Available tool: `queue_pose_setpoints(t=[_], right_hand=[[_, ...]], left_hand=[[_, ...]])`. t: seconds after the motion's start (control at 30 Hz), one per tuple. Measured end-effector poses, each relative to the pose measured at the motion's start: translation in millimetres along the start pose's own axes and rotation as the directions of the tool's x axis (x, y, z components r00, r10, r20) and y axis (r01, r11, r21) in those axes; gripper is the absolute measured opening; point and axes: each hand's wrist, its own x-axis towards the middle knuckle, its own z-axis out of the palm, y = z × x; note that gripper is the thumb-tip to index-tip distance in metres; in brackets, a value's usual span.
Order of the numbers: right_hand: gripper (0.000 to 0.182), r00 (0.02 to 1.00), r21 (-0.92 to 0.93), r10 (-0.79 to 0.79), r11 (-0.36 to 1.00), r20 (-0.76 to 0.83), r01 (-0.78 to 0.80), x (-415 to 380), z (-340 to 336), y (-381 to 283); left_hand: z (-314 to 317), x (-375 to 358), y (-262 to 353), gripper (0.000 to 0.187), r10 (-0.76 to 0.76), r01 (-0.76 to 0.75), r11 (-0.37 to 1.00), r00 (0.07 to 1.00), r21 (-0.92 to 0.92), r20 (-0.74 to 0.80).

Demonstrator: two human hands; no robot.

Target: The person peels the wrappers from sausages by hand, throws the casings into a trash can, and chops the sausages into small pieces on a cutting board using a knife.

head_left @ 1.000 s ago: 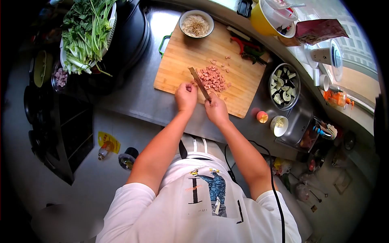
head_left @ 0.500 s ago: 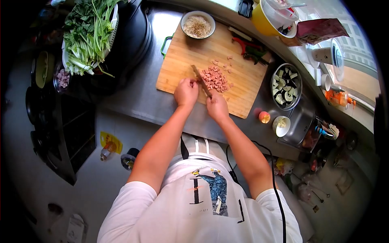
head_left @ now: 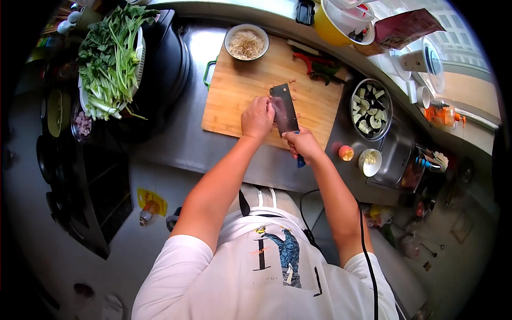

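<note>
My right hand [head_left: 303,145] grips the handle of a cleaver [head_left: 285,108] over the wooden cutting board [head_left: 226,101]. The blade is turned so that its broad dark face shows, pointing away from me. My left hand [head_left: 258,118] is closed, its fingers curled at the left side of the blade; what lies under them is hidden. Most of the diced pink meat is out of sight behind the blade and fingers. A few loose meat pieces [head_left: 292,80] lie on the board beyond the blade.
A bowl of shredded food [head_left: 246,44] and red and green peppers [head_left: 320,68] sit on the board's far part. To the right are a bowl of cut eggplant [head_left: 372,109], a peach-like fruit [head_left: 346,153] and a small white bowl [head_left: 370,162]. Leafy greens [head_left: 112,66] fill a basket at left.
The cleaver has turned from edge-on to showing its broad face and shifted right. My left hand has moved right with it, and the diced meat pile is now mostly hidden.
</note>
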Motion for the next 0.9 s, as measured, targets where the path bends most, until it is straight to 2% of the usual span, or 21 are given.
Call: queue_pose_setpoints(t=[0.1,0.13,0.2,0.23,0.3,0.43,0.5,0.6,0.63,0.7,0.77,0.83,0.87,0.9], right_hand=[[0.017,0.998,-0.068,-0.045,0.997,-0.032,0.043,-6.8,-6.1,-1.1],[0.017,0.998,-0.058,-0.044,0.997,-0.034,0.042,-6.6,-8.8,0.3],[0.02,0.987,-0.362,-0.132,0.928,-0.097,0.089,-6.6,-13.3,1.6],[0.02,0.986,-0.356,-0.135,0.93,-0.098,0.092,-8.2,-14.7,0.9],[0.027,0.973,-0.499,-0.216,0.853,-0.076,0.15,-12.0,-17.0,-2.0],[0.03,0.971,-0.524,-0.222,0.839,-0.087,0.145,-11.4,-24.2,2.6],[0.03,0.939,-0.586,-0.333,0.779,-0.085,0.223,-10.6,-26.7,7.3],[0.028,0.906,-0.59,-0.42,0.745,-0.052,0.311,-6.8,-29.8,16.1],[0.028,0.906,-0.586,-0.42,0.748,-0.054,0.312,-6.8,-28.7,16.0],[0.026,0.936,-0.536,-0.353,0.791,-0.003,0.296,-6.8,-26.8,16.7],[0.024,0.921,-0.548,-0.39,0.774,-0.017,0.318,-1.1,-27.1,24.7],[0.022,0.902,-0.565,-0.43,0.751,-0.025,0.342,-4.7,-24.1,21.8],[0.024,0.867,-0.733,-0.493,0.616,-0.073,0.288,-11.1,-20.7,17.1],[0.026,0.822,-0.864,-0.56,0.461,-0.106,0.203,-16.7,-17.9,12.7]], left_hand=[[-3.5,6.9,-3.8,0.013,-0.053,0.049,0.996,0.997,0.073,0.059],[-5.5,11.1,-2.4,0.013,-0.08,0.08,0.996,0.997,0.04,0.007],[-9.3,18.5,1.9,0.016,-0.136,0.133,0.989,0.989,-0.062,-0.059],[-12.0,21.8,4.8,0.016,-0.13,0.126,0.99,0.99,-0.06,-0.056],[-16.0,27.9,6.8,0.017,-0.171,0.174,0.976,0.985,-0.135,0.035],[-8.9,28.2,-19.7,0.018,-0.105,0.121,0.974,0.99,-0.192,0.091],[-10.4,26.4,-23.0,0.016,-0.248,0.253,0.96,0.967,-0.121,0.058],[-22.4,11.4,-8.4,0.016,-0.164,0.177,0.976,0.981,-0.129,0.104],[-24.2,8.8,-1.7,0.016,-0.162,0.175,0.977,0.981,-0.125,0.107],[-22.4,3.4,8.9,0.015,-0.153,0.183,0.952,0.979,-0.244,0.138],[-14.5,3.7,-2.0,0.016,-0.147,0.17,0.963,0.982,-0.207,0.12],[-11.7,6.6,-17.1,0.016,-0.24,0.244,0.964,0.969,-0.103,0.052],[-11.3,9.0,-30.7,0.019,-0.197,0.189,0.968,0.98,-0.163,-0.038],[-19.3,12.2,-34.0,0.019,-0.192,0.184,0.97,0.981,-0.161,-0.035]])
